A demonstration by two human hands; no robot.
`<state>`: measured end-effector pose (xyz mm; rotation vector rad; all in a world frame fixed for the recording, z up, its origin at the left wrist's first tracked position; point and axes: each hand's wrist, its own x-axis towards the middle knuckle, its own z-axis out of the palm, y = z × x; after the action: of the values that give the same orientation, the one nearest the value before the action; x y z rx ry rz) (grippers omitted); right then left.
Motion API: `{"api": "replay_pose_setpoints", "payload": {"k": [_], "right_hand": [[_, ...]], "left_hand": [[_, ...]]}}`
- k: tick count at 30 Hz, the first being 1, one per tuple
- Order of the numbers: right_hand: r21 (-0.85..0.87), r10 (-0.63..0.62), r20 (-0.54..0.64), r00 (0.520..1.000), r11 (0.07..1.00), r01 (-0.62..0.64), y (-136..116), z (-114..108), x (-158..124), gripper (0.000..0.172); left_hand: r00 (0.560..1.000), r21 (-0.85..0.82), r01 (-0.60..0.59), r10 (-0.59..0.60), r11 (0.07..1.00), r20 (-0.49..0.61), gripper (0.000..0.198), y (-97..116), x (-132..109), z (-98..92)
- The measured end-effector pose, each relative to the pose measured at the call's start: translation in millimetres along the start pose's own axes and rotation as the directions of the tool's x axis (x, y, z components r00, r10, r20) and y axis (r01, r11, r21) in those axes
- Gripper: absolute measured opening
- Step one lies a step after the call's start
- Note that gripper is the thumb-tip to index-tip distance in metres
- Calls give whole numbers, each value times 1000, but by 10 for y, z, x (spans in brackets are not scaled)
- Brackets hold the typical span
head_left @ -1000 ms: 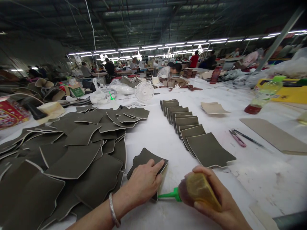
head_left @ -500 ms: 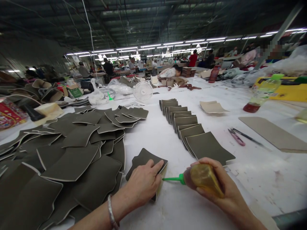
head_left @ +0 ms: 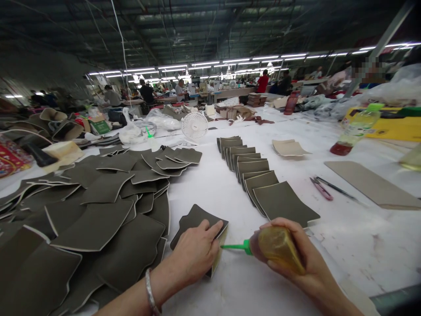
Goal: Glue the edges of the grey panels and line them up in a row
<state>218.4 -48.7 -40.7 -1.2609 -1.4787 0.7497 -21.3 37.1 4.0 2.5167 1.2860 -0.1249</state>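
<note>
Pressing down with its index finger stretched out, the left hand (head_left: pixel 197 249) is lying over a dark piece (head_left: pixel 194 218) on the white surface (head_left: pixel 196 188); its underside is staying out of sight, so I cannot tell whether it is also pinching. The right hand (head_left: pixel 308 260) is wrapping its fingers around a yellow bottle (head_left: pixel 279 246), just right of the dark piece. A green nozzle (head_left: pixel 236 246) is pointing at that piece's right edge, though contact is too fine to make out. A yellowish strip (head_left: pixel 215 265) is showing along that edge, so this one seems partway through.

Left of the dark piece, a broad heap (head_left: pixel 108 186) of similar ones is lying loose, presumably waiting. Beyond and to its right, a neat overlapping row (head_left: pixel 263 180) is stretching away, apparently already handled. By that reading, far more is remaining than is done. Farther right of the dark piece, pink snips (head_left: pixel 321 189) are lying near a tan board (head_left: pixel 371 184); beyond it, a small white fan (head_left: pixel 194 126) is standing.
</note>
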Motion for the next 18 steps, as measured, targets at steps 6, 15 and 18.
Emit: {"api": "replay_pose_setpoints", "payload": {"k": [6,15,18], "right_hand": [[-27,7,-14,1000,1000,-8,27,3,26,51],[195,185,-19,982,964,-178,-102,168,-86,59],[120,211,-134,968,973,-196,-125,172,-92,56]], "left_hand": [[1000,0,7,-7,1000,12,51,13,-10,-16],[1000,-33,9,-8,999,7,50,-2,-1,14],[1000,-30,14,-13,999,17,51,4,-4,3]]}}
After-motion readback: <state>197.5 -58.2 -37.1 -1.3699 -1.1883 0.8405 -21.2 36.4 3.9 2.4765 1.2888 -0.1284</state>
